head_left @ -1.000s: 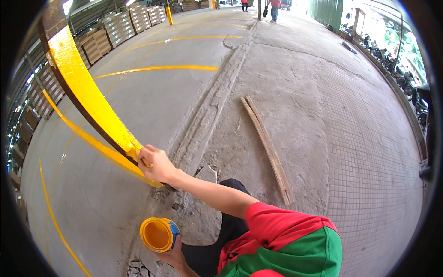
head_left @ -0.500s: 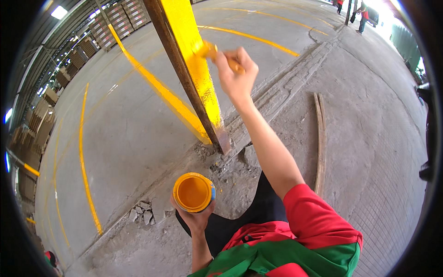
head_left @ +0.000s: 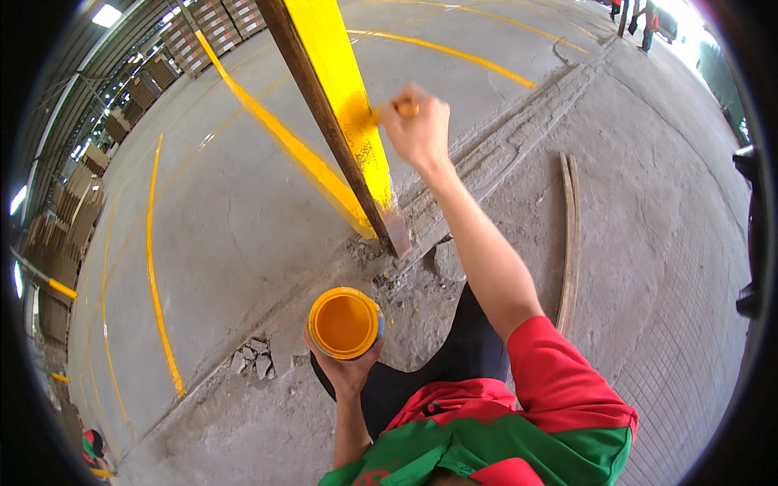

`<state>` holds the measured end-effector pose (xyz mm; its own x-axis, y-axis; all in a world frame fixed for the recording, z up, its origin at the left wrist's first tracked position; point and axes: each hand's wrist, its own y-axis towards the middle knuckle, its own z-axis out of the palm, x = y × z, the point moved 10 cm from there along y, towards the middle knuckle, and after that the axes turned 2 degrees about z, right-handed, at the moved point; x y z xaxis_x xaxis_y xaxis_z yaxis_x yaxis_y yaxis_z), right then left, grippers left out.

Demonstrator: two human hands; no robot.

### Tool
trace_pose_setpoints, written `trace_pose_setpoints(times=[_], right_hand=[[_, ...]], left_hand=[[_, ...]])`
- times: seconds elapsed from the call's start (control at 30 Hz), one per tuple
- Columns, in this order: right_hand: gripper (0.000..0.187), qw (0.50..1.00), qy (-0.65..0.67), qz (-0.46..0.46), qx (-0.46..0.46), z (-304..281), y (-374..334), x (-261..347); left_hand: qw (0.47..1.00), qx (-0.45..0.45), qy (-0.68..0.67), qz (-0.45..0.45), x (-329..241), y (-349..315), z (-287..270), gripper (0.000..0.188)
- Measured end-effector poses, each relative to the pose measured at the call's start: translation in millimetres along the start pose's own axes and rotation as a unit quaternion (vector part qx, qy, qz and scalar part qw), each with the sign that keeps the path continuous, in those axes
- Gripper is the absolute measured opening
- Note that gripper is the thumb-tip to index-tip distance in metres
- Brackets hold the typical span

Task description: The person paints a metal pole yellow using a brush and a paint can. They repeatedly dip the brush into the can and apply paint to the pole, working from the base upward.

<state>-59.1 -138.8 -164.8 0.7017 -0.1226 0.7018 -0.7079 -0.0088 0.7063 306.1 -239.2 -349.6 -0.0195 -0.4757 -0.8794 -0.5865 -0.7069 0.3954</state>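
Note:
My right hand [head_left: 419,130] is closed round the handle of a paintbrush [head_left: 408,108], held against the right edge of a steel post [head_left: 344,97]. Motion smears the hand a little, and the bristles are mostly hidden behind the fingers. Bright yellow paint covers the post's near face, turning patchy lower down. The side face is dark brown, and the foot is bare metal. Low in front of me, my left hand [head_left: 347,371] grips a round can of yellow-orange paint [head_left: 346,324] from below and the side, its open top facing up.
Broken concrete [head_left: 254,359] lies along a rough groove in the floor, with rubble round the post's foot. A long wooden strip [head_left: 569,243] lies to the right. Yellow lines [head_left: 279,134] cross the floor. Stacked pallets [head_left: 203,36] stand far left; people [head_left: 650,24] are at far right and lower left.
My right hand has moved the brush down the post and to its right edge. The paint can sits slightly higher in view, and the view has shifted a little.

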Motion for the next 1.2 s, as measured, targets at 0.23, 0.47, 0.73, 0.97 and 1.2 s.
trace_pose_setpoints(times=[0.23,0.47,0.73,0.97,1.2], right_hand=[[0.016,0.944,0.307,-0.076,-0.092,-38,74,75],[0.02,0.976,0.199,0.001,-0.089,-16,-24,-10],[0.019,0.994,0.033,0.093,0.044,1,-96,-61],[0.017,0.975,0.146,-0.126,-0.109,-28,28,99],[0.019,0.943,0.226,-0.171,-0.172,-38,28,91]], left_hand=[[0.998,-0.005,-0.069,-0.009,4,-2,6,0.108],[1.0,0.007,0.002,0.002,1,1,3,0.114],[0.999,0.016,-0.049,0.002,1,-3,3,0.115],[1.0,0.011,-0.022,-0.006,4,-5,2,0.111],[1.0,0.006,-0.024,-0.013,14,-8,-3,0.112]])
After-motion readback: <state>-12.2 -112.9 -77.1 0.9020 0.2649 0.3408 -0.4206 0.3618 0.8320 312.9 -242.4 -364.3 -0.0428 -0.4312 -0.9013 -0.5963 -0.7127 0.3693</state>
